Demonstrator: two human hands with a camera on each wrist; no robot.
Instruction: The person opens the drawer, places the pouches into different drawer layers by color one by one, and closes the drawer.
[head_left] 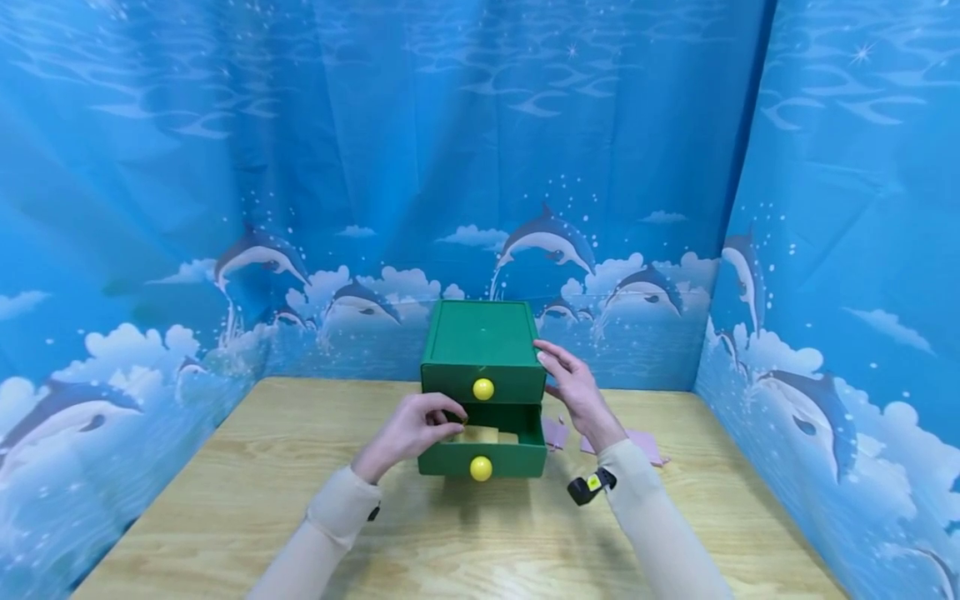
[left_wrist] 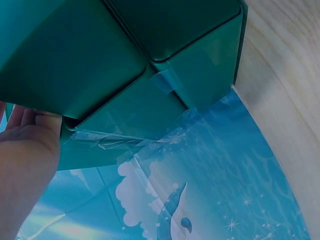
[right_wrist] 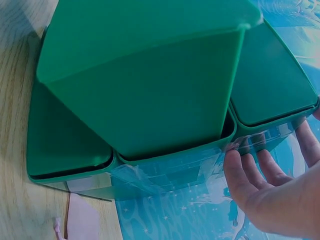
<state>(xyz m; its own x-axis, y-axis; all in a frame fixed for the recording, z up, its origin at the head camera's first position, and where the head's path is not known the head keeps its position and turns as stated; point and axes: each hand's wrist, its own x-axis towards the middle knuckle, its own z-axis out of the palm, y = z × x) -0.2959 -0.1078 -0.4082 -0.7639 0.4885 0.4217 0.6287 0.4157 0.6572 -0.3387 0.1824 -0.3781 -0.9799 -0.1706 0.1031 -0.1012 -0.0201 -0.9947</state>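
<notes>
A green drawer cabinet (head_left: 483, 333) with yellow knobs stands on the table. Its middle drawer (head_left: 450, 460) is pulled out, and tan pieces (head_left: 478, 434) lie inside. My left hand (head_left: 420, 423) reaches over the drawer's left side, thumb and fingertips bent toward each other above the contents. A small dark spot shows at those fingertips; I cannot tell whether they pinch something. In the left wrist view the drawer wall (left_wrist: 65, 60) hides the fingertips. My right hand (head_left: 576, 387) rests against the cabinet's upper right side, fingers extended along it (right_wrist: 270, 185).
Pink flat pieces (head_left: 641, 443) with thin cords lie on the wooden table (head_left: 300, 467), right of and behind the cabinet. Clear tape (right_wrist: 150, 175) runs along the cabinet's side. A blue dolphin-print curtain (head_left: 360, 167) hangs behind and to both sides.
</notes>
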